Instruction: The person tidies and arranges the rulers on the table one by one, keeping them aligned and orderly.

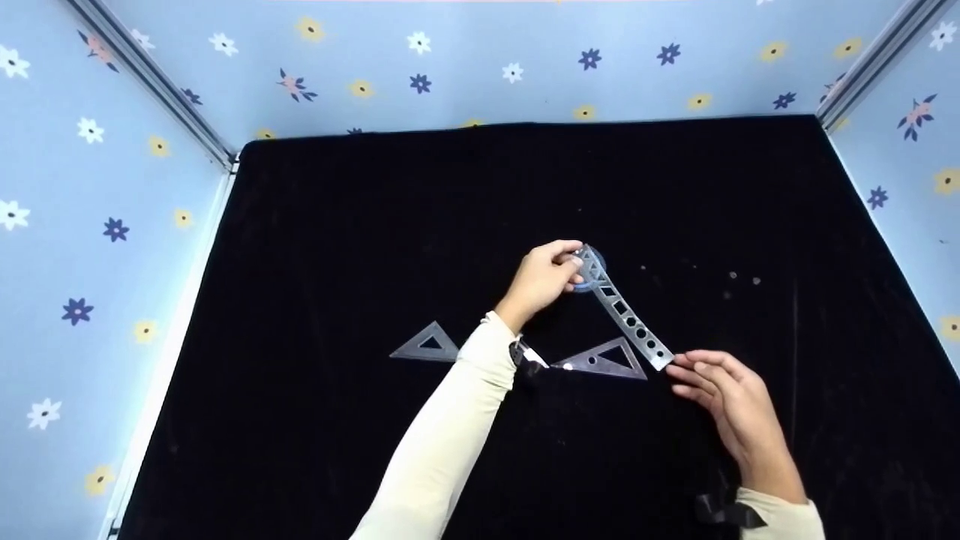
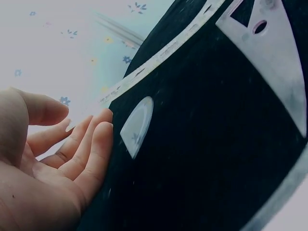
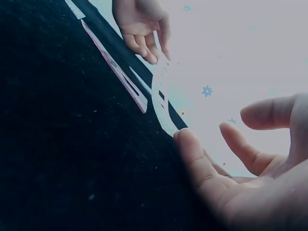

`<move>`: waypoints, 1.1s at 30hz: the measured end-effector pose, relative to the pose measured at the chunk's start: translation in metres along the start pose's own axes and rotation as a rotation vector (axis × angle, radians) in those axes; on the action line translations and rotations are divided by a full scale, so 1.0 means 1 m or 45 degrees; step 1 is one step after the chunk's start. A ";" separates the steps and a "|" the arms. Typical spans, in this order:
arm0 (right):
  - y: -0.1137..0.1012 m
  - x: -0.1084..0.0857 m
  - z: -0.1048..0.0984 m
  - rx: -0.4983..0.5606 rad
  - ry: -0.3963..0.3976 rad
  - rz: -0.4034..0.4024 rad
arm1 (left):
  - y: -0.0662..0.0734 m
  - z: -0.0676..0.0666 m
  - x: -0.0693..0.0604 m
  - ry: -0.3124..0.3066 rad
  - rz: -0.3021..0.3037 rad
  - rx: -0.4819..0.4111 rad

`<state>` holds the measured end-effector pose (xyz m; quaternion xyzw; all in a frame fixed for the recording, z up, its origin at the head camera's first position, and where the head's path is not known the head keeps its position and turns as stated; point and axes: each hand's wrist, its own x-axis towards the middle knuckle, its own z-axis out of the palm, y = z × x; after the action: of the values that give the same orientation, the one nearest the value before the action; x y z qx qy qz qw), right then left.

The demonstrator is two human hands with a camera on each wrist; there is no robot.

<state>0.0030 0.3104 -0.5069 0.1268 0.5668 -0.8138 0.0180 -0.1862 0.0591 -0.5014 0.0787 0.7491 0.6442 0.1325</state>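
A clear stencil ruler (image 1: 631, 321) with a row of cut-out shapes slants between both hands and bows along its length. My left hand (image 1: 544, 276) pinches its far end between thumb and fingers. At the near end, fingertips of my right hand (image 1: 731, 405) touch the ruler, with the thumb held apart in the right wrist view. Behind the far end shows a round-edged clear piece, apparently a protractor (image 1: 600, 259), partly covered by ruler and fingers. Beside the ruler lies a clear set square (image 1: 611, 367) with a triangular cut-out and a small hole.
A second set square (image 1: 411, 351) lies left of my left forearm, which hides part of it. A small white strip (image 1: 534, 355) shows by the left wrist. Black cloth (image 1: 337, 225) covers the table, with flowered walls (image 1: 480, 67) at the back and sides.
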 end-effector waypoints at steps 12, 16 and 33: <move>0.006 -0.017 0.004 0.038 0.040 -0.036 | 0.007 0.014 0.003 -0.022 0.028 0.018; 0.009 -0.021 0.004 0.069 0.038 -0.043 | 0.006 0.021 0.005 -0.023 0.023 -0.029; 0.017 -0.039 0.004 0.282 -0.009 -0.079 | 0.008 0.046 0.014 -0.105 -0.038 -0.003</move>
<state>0.0429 0.2960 -0.5126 0.1078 0.4770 -0.8720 -0.0193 -0.1862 0.1079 -0.5008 0.0938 0.7435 0.6391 0.1731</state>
